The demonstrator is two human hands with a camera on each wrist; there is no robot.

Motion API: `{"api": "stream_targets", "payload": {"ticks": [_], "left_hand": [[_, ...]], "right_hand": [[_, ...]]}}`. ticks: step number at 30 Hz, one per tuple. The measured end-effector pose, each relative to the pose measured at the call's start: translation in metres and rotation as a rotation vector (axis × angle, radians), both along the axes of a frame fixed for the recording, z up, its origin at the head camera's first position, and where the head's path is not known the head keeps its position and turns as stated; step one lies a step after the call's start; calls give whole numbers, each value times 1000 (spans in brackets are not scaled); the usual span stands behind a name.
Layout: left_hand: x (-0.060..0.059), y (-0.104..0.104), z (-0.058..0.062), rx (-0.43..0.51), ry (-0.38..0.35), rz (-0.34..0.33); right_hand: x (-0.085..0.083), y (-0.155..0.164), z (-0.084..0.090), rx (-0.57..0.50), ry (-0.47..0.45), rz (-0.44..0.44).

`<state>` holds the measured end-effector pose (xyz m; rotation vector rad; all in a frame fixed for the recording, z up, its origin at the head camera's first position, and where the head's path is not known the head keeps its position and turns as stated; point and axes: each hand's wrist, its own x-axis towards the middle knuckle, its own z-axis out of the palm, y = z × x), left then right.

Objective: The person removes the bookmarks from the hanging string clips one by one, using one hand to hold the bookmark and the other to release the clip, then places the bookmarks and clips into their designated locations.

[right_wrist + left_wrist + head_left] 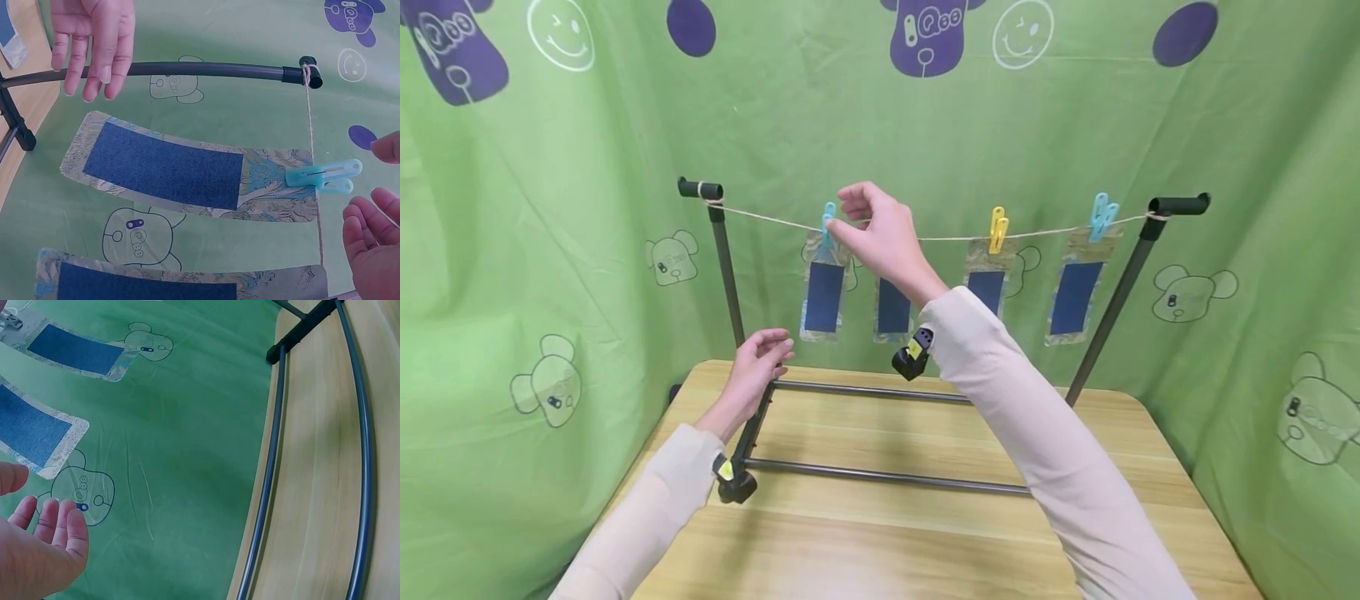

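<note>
My right hand (880,233) is raised at the string, fingers loosely bent and thumb apart from them. Right by it, a light blue clothespin (322,175) clips a patterned strip with a dark blue panel (165,165) to the string (310,119). The right wrist view shows a gap between these fingers and the clothespin's handles. A second strip (893,308) hangs alongside, its top hidden behind my right hand in the head view. Lower down, beside the left post, my left hand (754,375) holds nothing, its fingers relaxed.
The string runs between two dark posts (727,267) of a tube frame on a wooden table (865,533). Further right hang strips under a yellow clothespin (997,231) and a blue clothespin (1102,218). A green printed curtain (775,108) surrounds the table.
</note>
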<state>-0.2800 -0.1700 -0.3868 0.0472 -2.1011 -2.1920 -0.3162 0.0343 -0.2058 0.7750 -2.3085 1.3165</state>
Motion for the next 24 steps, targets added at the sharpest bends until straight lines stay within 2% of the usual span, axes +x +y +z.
{"api": "stream_targets", "payload": {"ticks": [12,24], "left_hand": [[-4,1,3,-37,-7,-29],[-6,7,2,5,-12,-54]], "right_hand": [[-8,-5,3,66,-25,-19],[-10,-8,2,95,-47,-46]]}}
